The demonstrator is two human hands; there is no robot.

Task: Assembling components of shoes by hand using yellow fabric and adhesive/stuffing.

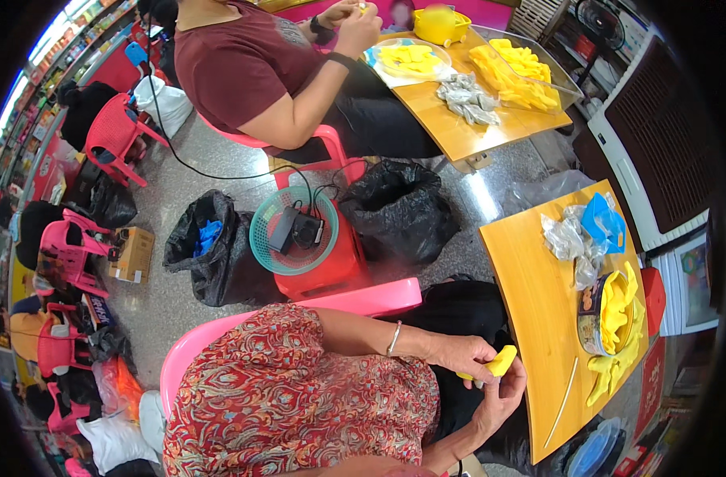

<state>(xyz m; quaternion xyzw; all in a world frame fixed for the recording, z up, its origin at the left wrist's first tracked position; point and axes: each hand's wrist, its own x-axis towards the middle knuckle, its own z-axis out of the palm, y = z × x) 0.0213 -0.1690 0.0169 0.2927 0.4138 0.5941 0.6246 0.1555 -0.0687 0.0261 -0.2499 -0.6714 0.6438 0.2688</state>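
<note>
Yellow piece pinched between two hands beside a wooden tabletop

Shelves of colourful packages line the left edge, their print too small to read. A brown cardboard box with small dark markings stands on the floor near them. Next comes a black bag with something blue inside. At the upper left a co-worker sits in a maroon shirt bearing a grey printed patch. At centre, a teal basket holding dark devices rests on a red stool.

Right of centre, the left hand, with a bangle at its wrist, has its grip closed, thumb and fingers pinching a yellow piece. The right hand grips the same piece between its fingertips. The piece is above the lap, just left of the lower tabletop.

On that tabletop lie a thin stick and crumpled clear plastic. Right of them stand a round tin, its dark side lettered in orange, overflowing with yellow strips, and a blue container. Past the tabletop, at the right, a red panel carries unclear markings.
</note>
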